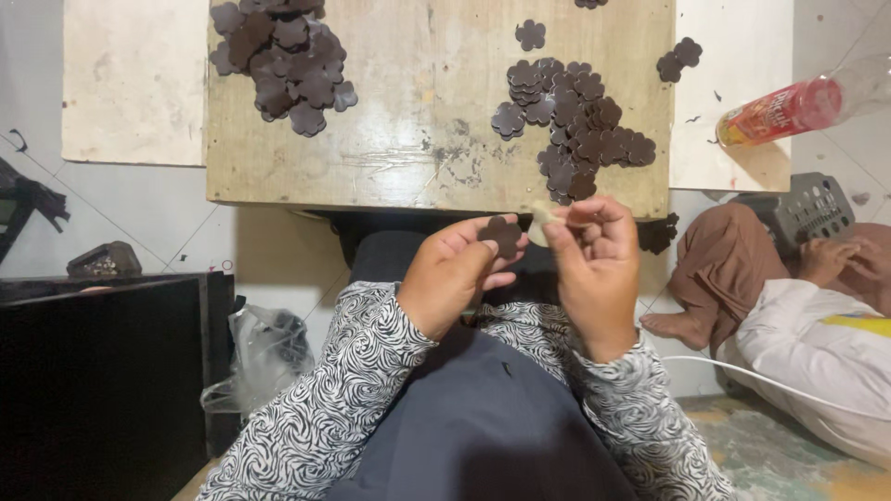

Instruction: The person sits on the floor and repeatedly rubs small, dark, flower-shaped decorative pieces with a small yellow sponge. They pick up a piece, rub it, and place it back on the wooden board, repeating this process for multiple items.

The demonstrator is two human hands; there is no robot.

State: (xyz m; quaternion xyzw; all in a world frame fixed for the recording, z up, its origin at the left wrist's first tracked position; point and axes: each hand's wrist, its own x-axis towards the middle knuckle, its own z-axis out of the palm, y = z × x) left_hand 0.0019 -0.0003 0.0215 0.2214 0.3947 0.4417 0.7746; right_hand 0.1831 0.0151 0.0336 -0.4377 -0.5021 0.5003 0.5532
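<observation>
My left hand (457, 276) holds a dark brown flower-shaped cutout (502, 235) between thumb and fingers, just below the front edge of a worn wooden board (408, 121). My right hand (594, 269) pinches a small pale piece (543, 221) right beside that cutout. A heap of the same dark flower cutouts (574, 121) lies on the board's right side, directly above my hands. Another heap (283, 57) sits at the board's far left. Both arms wear black-and-white patterned sleeves.
A plastic bottle with a red label (798, 104) lies at the right. A grey perforated basket (806, 210) and another person seated on the floor (798, 306) are at the right. A black cabinet (102, 380) and a clear plastic bag (260, 357) stand at the left.
</observation>
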